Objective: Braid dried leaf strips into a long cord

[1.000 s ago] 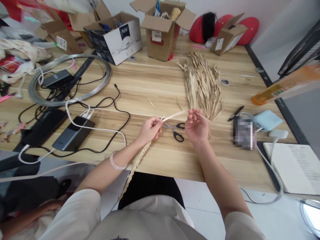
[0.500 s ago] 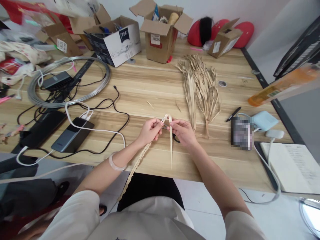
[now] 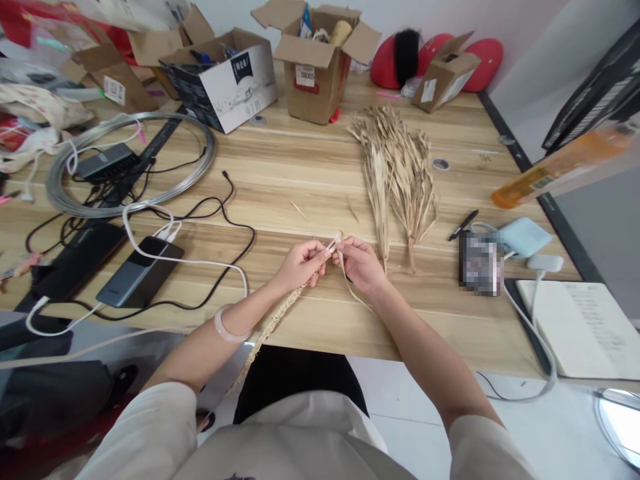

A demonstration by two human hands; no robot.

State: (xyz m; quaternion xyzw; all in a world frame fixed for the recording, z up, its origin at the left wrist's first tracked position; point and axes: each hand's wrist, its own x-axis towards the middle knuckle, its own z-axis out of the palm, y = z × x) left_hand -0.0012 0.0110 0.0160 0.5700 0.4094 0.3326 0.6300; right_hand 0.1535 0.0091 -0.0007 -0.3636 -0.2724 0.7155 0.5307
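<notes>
My left hand [image 3: 303, 264] is closed around the upper end of a long wrapped straw cord [image 3: 273, 325], which slants down past the table edge toward my lap. Pale tips poke out above its thumb. Close beside it, my right hand [image 3: 359, 263] pinches a flat, pale strip of dried leaf [image 3: 350, 285] near the cord's end. The strip's free tail hangs below the right hand and bends toward the wrist. Just beyond that hand lie two bundles of dried leaves [image 3: 413, 193] on the table. Fingers hide how strip and cord meet.
At the left are a wire coil [image 3: 213, 150], a power bank [image 3: 137, 273] and tangled cables. Open cardboard boxes [image 3: 313, 87] stand at the back. To the right lie a pen [image 3: 463, 225], a light-blue case [image 3: 526, 239], an orange bottle [image 3: 555, 170] and an open notebook [image 3: 575, 327].
The strip hung straight down between my hands; now its tail curves to the right under my right hand. My right hand has moved slightly closer to the left. Dark scissor handles are no longer visible.
</notes>
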